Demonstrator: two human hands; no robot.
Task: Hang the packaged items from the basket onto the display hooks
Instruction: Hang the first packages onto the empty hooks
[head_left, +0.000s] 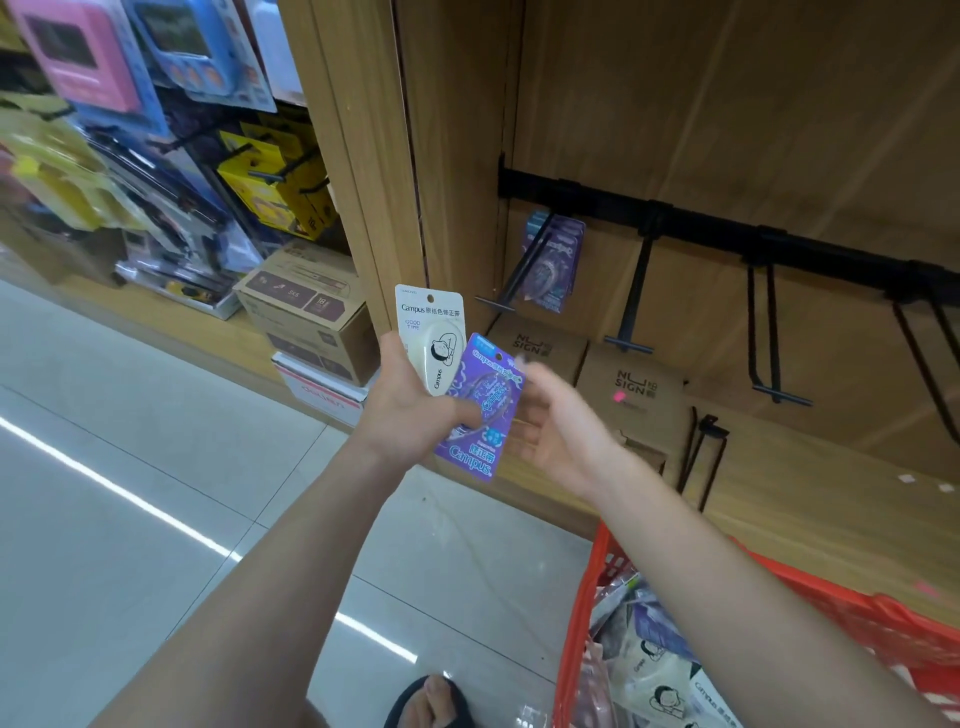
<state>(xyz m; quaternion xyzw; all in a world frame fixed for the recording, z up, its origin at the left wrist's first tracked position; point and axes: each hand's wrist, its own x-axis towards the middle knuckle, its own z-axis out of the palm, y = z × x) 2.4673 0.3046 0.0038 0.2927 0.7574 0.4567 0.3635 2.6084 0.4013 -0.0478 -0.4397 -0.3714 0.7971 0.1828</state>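
Note:
My left hand holds two carded correction tapes: a white packet standing upright and a purple packet tilted to its right. My right hand, blurred, is at the purple packet's right edge with its fingers spread; I cannot tell whether it touches the card. One purple packet hangs on the leftmost display hook. The other hooks on the black rail are bare. The orange basket at the lower right holds several more packets.
Brown cardboard boxes stand on the wooden shelf under the hooks. A wooden upright separates this bay from a stocked display at left, with boxes stacked below. A sandalled foot is on the tiled floor.

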